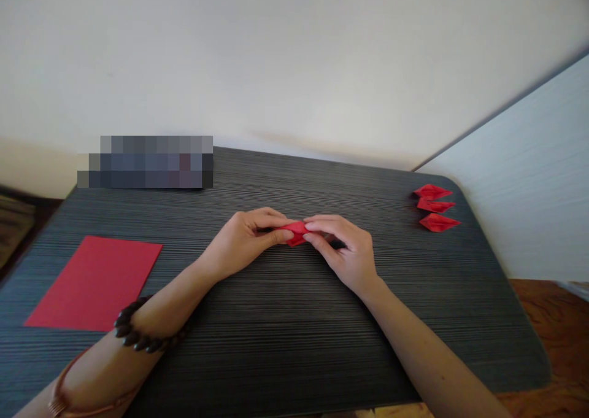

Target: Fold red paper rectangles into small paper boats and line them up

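A small folded piece of red paper [297, 232] is held over the middle of the dark table. My left hand [246, 237] pinches its left end between thumb and fingers. At the opposite end, my right hand [345, 243] grips it the same way, with thumb below and fingers above. Parts of the paper are hidden behind the fingertips. To the left lies a sheet or stack of flat red paper [99, 283], its lower right corner covered by my left forearm.
Three folded red paper pieces [439, 223] with pointed ends sit in a column near the right edge of the table [294, 350]. A blurred-out object [151, 163] stands at the back left. A pale wall [294, 68] runs behind the table, and a light panel [529, 178] borders its right side.
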The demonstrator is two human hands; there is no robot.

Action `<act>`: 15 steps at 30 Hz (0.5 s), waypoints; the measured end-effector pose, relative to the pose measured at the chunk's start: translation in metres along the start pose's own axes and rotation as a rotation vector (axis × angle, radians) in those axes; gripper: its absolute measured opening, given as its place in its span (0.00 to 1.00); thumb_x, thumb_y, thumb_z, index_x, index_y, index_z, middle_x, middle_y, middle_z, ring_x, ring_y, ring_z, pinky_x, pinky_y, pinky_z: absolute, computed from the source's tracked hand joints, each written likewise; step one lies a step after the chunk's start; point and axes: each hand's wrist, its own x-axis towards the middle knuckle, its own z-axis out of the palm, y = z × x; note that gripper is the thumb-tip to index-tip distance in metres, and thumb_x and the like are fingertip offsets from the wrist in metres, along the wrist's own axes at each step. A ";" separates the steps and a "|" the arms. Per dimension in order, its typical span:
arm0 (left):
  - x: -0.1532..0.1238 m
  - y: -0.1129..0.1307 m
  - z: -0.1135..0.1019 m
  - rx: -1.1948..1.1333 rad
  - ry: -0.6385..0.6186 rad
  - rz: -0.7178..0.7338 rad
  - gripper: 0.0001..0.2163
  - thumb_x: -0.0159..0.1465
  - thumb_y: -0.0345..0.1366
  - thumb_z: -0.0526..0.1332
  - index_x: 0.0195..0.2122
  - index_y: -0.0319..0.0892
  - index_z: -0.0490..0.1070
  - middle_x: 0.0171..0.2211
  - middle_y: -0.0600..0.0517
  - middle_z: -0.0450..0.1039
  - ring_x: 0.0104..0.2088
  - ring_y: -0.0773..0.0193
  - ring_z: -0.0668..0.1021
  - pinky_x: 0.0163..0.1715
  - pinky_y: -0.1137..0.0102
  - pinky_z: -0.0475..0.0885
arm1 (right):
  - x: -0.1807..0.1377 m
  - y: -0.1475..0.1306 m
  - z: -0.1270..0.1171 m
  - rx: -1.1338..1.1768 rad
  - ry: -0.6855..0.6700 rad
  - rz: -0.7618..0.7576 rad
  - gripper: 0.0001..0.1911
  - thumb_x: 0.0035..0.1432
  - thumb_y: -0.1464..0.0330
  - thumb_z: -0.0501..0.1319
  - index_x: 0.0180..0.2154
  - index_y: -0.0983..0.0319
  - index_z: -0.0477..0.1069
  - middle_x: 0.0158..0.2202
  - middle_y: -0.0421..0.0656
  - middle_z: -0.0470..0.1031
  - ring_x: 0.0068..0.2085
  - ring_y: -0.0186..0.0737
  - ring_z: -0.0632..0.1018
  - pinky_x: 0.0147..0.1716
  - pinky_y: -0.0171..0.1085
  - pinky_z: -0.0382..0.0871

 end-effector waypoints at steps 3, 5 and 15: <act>0.000 0.000 0.000 0.027 -0.028 0.007 0.09 0.60 0.36 0.63 0.41 0.47 0.78 0.39 0.54 0.77 0.39 0.65 0.77 0.42 0.73 0.70 | 0.002 -0.002 0.000 -0.039 0.007 -0.072 0.08 0.57 0.72 0.62 0.39 0.56 0.74 0.40 0.43 0.75 0.39 0.35 0.77 0.34 0.36 0.75; 0.000 -0.001 0.001 0.027 -0.041 0.003 0.08 0.60 0.35 0.63 0.41 0.48 0.78 0.38 0.54 0.77 0.39 0.65 0.78 0.41 0.73 0.70 | 0.002 -0.001 0.000 -0.062 0.019 -0.086 0.08 0.56 0.72 0.63 0.39 0.57 0.75 0.39 0.43 0.72 0.36 0.34 0.76 0.31 0.35 0.73; -0.003 0.002 0.012 -0.089 0.013 0.009 0.09 0.61 0.35 0.62 0.42 0.44 0.77 0.41 0.55 0.78 0.43 0.66 0.78 0.46 0.75 0.71 | 0.001 -0.007 0.005 -0.074 0.078 -0.085 0.07 0.55 0.72 0.64 0.37 0.57 0.73 0.33 0.40 0.71 0.30 0.32 0.73 0.28 0.34 0.71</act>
